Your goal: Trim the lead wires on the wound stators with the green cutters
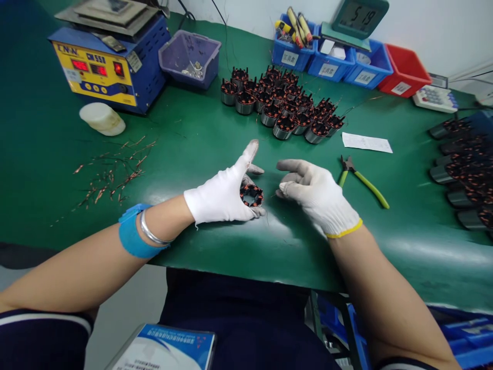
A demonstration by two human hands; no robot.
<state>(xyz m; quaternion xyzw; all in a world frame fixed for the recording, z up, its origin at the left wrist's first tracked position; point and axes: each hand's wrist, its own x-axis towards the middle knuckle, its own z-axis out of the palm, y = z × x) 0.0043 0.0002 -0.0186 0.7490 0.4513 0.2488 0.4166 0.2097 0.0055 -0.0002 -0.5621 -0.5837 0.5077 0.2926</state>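
My left hand [227, 192], in a white glove, grips a motor stator [258, 194] wound with copper wire. The stator's round opening shows, and part of its body is hidden by the palm and fingers. To its right is my right hand [314, 192], in a white glove with a yellow cuff edge. Its index finger stretches towards the left, while the thumb presses against the other fingers. Near the right fingertips a thin strand seems to show, too fine to make out. Green-handled cutting pliers [362, 177] lie on the green mat just right of that hand.
Several wound stators [283, 128] stand grouped behind my hands, and more stators [442, 174] sit at the right edge. Copper wire scraps [129, 180] lie left, near a white round block [102, 119] and a soldering station [100, 74]. Bins [288, 57] line the wall.
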